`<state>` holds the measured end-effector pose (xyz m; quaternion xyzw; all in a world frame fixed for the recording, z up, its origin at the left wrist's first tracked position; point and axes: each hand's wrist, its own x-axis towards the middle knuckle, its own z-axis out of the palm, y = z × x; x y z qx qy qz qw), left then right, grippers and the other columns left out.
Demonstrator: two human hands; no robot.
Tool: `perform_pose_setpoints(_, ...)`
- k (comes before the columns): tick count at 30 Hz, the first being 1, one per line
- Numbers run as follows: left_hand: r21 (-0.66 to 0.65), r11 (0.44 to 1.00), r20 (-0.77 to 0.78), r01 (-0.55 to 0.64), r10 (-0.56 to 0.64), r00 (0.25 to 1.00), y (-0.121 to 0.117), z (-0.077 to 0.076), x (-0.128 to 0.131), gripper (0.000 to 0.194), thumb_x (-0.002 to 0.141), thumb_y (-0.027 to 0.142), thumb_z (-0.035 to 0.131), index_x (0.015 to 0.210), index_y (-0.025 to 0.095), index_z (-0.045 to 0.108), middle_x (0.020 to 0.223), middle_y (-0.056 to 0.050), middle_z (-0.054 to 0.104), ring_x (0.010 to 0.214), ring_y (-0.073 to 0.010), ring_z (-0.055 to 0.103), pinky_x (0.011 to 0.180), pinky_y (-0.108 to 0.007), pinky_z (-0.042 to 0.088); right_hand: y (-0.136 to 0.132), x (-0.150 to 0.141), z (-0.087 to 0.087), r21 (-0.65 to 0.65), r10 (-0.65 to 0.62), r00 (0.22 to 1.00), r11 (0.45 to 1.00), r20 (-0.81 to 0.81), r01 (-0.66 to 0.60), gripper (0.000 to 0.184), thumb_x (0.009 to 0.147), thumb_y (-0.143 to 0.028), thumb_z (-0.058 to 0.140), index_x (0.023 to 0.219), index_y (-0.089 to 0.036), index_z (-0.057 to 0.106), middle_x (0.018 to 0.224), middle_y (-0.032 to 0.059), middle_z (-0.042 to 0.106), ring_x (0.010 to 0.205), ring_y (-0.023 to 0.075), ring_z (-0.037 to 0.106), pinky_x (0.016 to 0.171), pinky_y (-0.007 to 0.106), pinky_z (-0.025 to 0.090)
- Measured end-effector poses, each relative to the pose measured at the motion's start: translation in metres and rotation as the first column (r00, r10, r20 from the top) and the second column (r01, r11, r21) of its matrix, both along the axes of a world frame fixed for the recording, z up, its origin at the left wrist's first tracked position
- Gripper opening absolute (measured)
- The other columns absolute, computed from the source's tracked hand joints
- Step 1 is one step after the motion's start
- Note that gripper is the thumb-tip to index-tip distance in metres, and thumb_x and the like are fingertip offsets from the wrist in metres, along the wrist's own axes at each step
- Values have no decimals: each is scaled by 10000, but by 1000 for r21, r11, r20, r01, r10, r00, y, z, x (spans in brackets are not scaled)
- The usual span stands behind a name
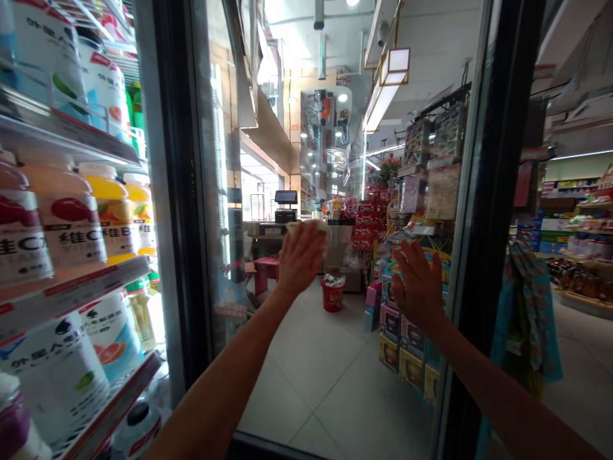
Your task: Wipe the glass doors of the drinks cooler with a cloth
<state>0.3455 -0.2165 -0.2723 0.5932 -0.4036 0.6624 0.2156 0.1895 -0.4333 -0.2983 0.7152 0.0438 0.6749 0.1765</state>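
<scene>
A glass door with a black frame stands in front of me. My left hand lies on the glass with its fingers forward, holding a pale cloth pressed under it. Only the edges of the cloth show past the fingers, and the hand is slightly blurred. My right hand is raised at the right part of the pane, its fingers spread and nothing in it. It appears to touch the glass near the door's right frame.
At the left, lit cooler shelves hold several drink bottles. Through the glass I see a red bucket on the tiled floor, boxed goods and a counter screen. Patterned bags hang at the right, outside the frame.
</scene>
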Motion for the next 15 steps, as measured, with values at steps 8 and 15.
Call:
perform_pose_setpoints(8,-566,822,-277,-55,-127,952,17,10,27,446,887,269,349,1297,112,424,1449,-134,273,1369,-256,148,1107,-496,167,0,3,-2,13,-18,1000,1000,22,18,564,827,-208,437,1373,-171,297,1358,130,453,1331,231,302,1085,484,173)
perform_pose_setpoints(15,324,944,204,-58,-10,979,-36,13,-35,429,870,270,423,1299,289,412,1417,24,363,1374,-161,139,1127,-402,166,9,3,25,45,27,997,999,78,-31,542,845,-256,400,1370,-163,302,1397,146,392,1321,255,316,1071,502,182)
